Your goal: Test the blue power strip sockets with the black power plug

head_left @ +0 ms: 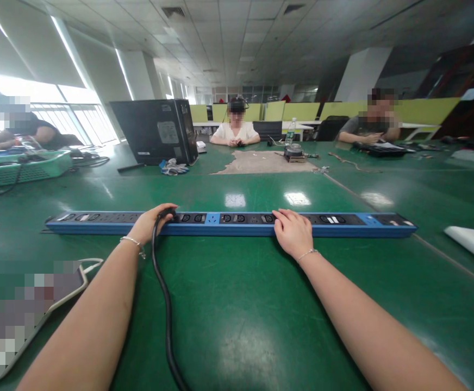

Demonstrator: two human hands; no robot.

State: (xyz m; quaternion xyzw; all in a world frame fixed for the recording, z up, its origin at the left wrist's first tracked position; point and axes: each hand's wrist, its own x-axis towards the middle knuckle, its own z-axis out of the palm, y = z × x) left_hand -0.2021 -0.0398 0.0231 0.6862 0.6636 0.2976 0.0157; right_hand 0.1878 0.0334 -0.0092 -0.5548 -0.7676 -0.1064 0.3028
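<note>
Pinching the thick black cable [166, 304] with my left fingers [164, 207]; right fingers [281, 218] bent onto the long blue-and-black socket strip [220, 231], grip unclear, across glossy green counter [237, 288]. Probably stiff, heavyish; hold long sides.

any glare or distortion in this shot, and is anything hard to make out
Head view: bright reflections on the green table beyond the power strip; head view: window at left washed out, wide-angle lean in the computer case; head view: pixel blocks hide most of the device at lower left, while the right hand looks fairly sharp.
</note>
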